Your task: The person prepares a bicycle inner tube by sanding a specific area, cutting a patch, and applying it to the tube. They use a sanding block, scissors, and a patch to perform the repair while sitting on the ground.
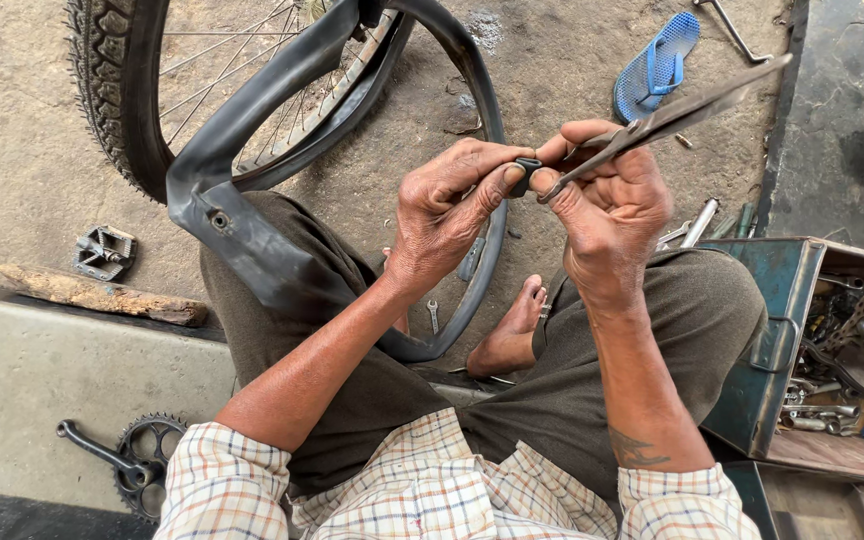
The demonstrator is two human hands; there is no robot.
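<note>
In the head view, just above the frame's centre, the left hand [449, 215] pinches a small black rubber patch [525, 172] between thumb and forefinger, while the right hand [607, 205] is closed around a pair of scissors [672, 115] whose tips meet the patch. The scissors' long axis runs diagonally, the grey, worn blades rising toward the upper right of the frame and the near end pointing down-left at the patch. The patch is dark, matte and mostly hidden by fingertips. A limp black inner tube [252, 230] drapes over the left knee, looping from the bicycle wheel [117, 90] at upper left. A teal toolbox [767, 340] sits at right, a blue sandal [657, 65] at top
</note>
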